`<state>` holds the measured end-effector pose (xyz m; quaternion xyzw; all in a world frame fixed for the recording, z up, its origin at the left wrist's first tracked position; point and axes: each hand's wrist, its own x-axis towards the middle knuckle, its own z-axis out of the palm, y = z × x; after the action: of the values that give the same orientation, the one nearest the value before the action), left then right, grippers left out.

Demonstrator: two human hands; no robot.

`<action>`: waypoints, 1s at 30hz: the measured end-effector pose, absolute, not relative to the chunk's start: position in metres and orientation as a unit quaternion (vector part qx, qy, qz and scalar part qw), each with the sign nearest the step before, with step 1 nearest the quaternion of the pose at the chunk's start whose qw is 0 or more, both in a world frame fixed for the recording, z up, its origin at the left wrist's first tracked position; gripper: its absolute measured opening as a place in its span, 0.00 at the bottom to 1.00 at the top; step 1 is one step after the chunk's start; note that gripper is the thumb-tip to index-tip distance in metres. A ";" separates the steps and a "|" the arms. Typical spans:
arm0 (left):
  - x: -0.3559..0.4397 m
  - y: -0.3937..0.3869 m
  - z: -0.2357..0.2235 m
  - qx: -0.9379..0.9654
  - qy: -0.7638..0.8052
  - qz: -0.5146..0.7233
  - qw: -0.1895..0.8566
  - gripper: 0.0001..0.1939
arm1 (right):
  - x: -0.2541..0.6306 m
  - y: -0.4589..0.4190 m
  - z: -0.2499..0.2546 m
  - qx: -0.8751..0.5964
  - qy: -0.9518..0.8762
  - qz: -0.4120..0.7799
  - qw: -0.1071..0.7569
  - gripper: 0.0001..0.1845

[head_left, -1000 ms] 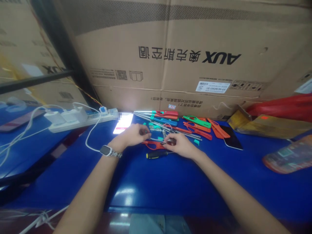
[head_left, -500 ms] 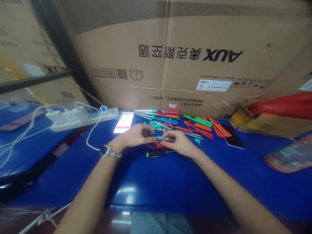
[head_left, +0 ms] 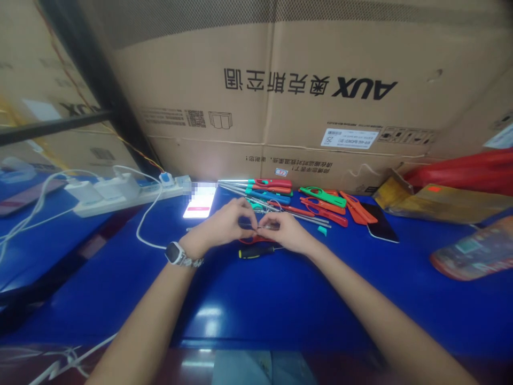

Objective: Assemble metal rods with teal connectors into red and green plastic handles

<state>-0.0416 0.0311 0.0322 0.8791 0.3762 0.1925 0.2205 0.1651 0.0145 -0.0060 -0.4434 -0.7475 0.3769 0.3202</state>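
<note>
My left hand [head_left: 229, 223], with a watch [head_left: 175, 253] on its wrist, has thumb and fingertips pinched together. Its tips meet those of my right hand [head_left: 290, 231], also in a pinch, over a small part mostly hidden by the fingers; I cannot make out what it is. Just below the hands lies a black and yellow screwdriver [head_left: 255, 252]. Behind them are long-necked lighters with red and blue handles [head_left: 276, 198] and loose metal rods. Right of these lie a green handle shell [head_left: 320, 194] and orange shells [head_left: 358, 208]. A small teal piece [head_left: 322, 230] sits nearby.
A lit phone [head_left: 200, 201] lies behind my left hand, and a dark phone [head_left: 382, 224] to the right. A power strip [head_left: 132, 198] with chargers and white cables stands left. A large cardboard box [head_left: 256, 112] rises behind the blue table [head_left: 256, 299]. A bottle [head_left: 473, 251] lies right.
My hands have come closer together, fingertips now meeting. The small part with a pale wire, visible between them before, is now mostly covered. The view has shifted slightly.
</note>
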 end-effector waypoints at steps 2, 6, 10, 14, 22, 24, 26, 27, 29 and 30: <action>-0.040 0.030 0.033 0.888 0.380 0.173 0.194 0.01 | 0.165 0.016 -0.005 -0.440 -0.732 0.400 0.332 0.11; -0.033 0.025 0.033 0.902 0.382 0.158 0.122 0.04 | 0.166 0.020 0.001 -0.440 -0.708 0.439 0.336 0.15; -0.028 0.023 0.036 0.900 0.408 0.141 0.062 0.09 | 0.167 0.021 0.004 -0.442 -0.704 0.449 0.329 0.13; -0.029 0.024 0.039 0.903 0.402 0.131 0.071 0.05 | 0.166 0.020 0.004 -0.444 -0.691 0.471 0.323 0.12; -0.031 0.022 0.037 0.902 0.413 0.088 0.093 0.01 | 0.172 0.012 0.001 -0.439 -0.793 0.284 0.314 0.08; -0.030 0.021 0.036 0.896 0.426 0.076 0.097 0.02 | 0.176 0.009 -0.001 -0.418 -0.815 0.263 0.304 0.11; -0.028 0.020 0.036 0.891 0.438 0.067 0.096 0.03 | 0.178 0.006 -0.002 -0.405 -0.829 0.249 0.295 0.13; -0.027 0.019 0.036 0.890 0.442 0.064 0.094 0.04 | 0.178 0.005 -0.001 -0.404 -0.833 0.238 0.294 0.14; -0.026 0.018 0.037 0.888 0.448 0.059 0.090 0.05 | 0.178 0.001 0.001 -0.405 -0.842 0.204 0.294 0.14; -0.026 0.017 0.037 0.887 0.450 0.056 0.089 0.05 | 0.178 -0.001 0.003 -0.404 -0.847 0.182 0.293 0.13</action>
<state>-0.0256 0.0173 0.0371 0.8870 0.4497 0.0559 0.0893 0.1785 -0.0015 0.0034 -0.4041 -0.8472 0.1818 0.2933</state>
